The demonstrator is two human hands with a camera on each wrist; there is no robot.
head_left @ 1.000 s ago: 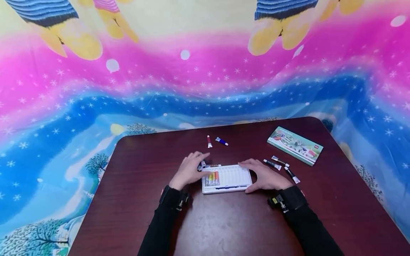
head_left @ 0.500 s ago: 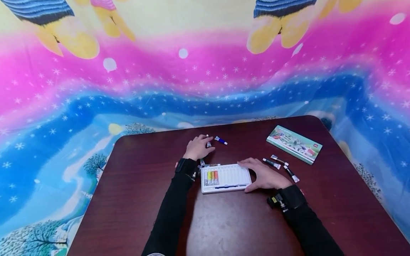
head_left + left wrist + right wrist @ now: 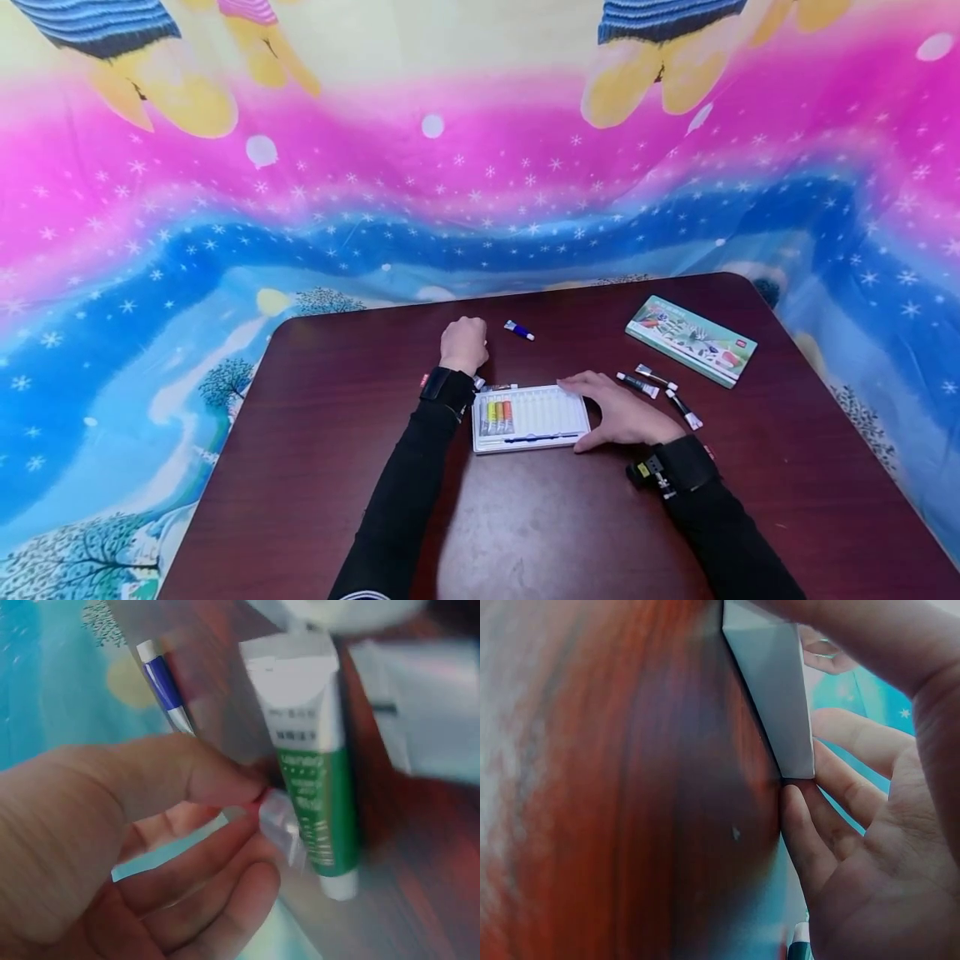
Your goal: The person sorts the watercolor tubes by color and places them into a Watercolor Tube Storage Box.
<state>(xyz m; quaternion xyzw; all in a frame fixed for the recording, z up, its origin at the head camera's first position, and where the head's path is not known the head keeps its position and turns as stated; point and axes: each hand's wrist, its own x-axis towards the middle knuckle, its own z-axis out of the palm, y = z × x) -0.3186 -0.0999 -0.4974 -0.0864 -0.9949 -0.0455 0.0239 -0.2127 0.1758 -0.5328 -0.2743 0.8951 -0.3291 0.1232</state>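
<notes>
My left hand (image 3: 465,343) is beyond the white plastic paint tray (image 3: 551,410). In the left wrist view its thumb and fingers pinch a red paint tube (image 3: 279,821); most of the tube is hidden, its clear flat end sticking out. Close by lies a green paint tube (image 3: 328,799). Past the thumb is a blue paint tube (image 3: 161,681). My right hand (image 3: 624,412) holds the tray's right end, thumb at the near corner and fingers at the far one. Several yellow-to-orange tubes (image 3: 497,417) fill the tray's left slots, with a blue paintbrush (image 3: 542,437) along the front.
A green printed box (image 3: 692,340) lies at the back right of the dark wooden table (image 3: 315,433). Dark-labelled tubes (image 3: 637,385) lie between it and my right hand. Another tube (image 3: 498,387) lies just behind the tray. A patterned cloth (image 3: 480,167) hangs behind the table.
My left hand has moved from the tray's left side to the back and taken hold of the red paint tube there. The right hand stays on the tray.
</notes>
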